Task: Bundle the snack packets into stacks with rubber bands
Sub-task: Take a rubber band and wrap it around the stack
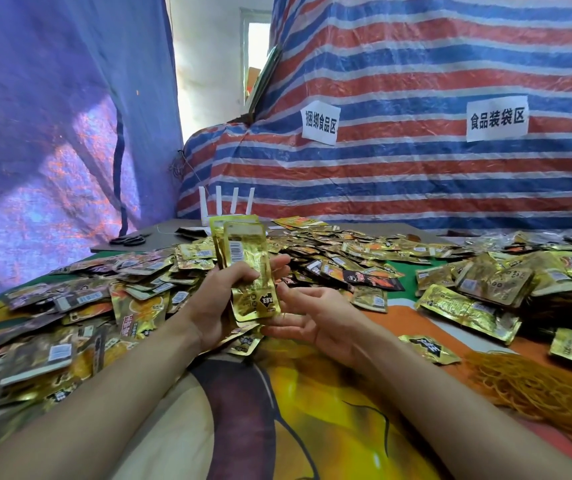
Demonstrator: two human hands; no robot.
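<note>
My left hand (224,299) grips an upright stack of gold snack packets (246,261) above the table, fingers curled round its middle. My right hand (315,320) lies palm up just right of the stack's lower end, fingers relaxed and spread, touching or nearly touching the bottom packet. Loose gold and dark snack packets (329,247) cover the table in heaps to the left, behind and to the right. A pile of orange-yellow rubber bands (533,386) lies at the right, beside my right forearm.
Black scissors (128,240) lie at the back left on a grey board. A white router with several antennas (227,207) stands behind the packets. Striped tarpaulin (416,174) with two paper signs walls the back; a blue tarpaulin hangs left. The printed tablecloth (312,410) shows between my forearms.
</note>
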